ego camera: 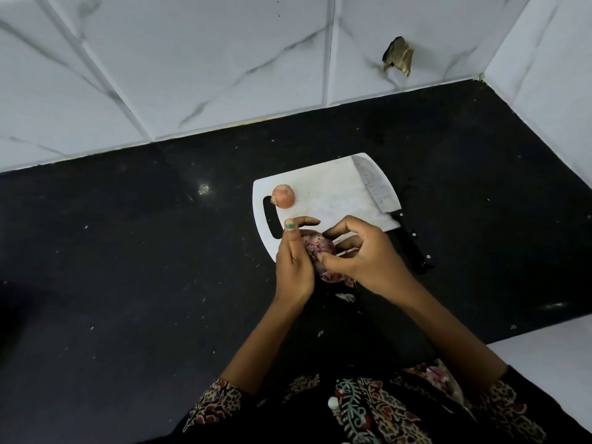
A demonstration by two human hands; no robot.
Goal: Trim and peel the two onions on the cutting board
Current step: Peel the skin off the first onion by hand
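The left hand (293,261) holds the purple onion (320,254) just over the cutting board's (330,190) near edge; the right hand (358,254) pinches its skin. Pulling hard could make it slip and fall.

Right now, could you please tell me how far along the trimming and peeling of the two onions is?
Nothing looks finished. In hand: the left hand holds one onion while the right hand pinches at its loosened skin. A skin scrap lies on the counter. Left: the second onion sits unpeeled on the cutting board, and the knife lies idle there.
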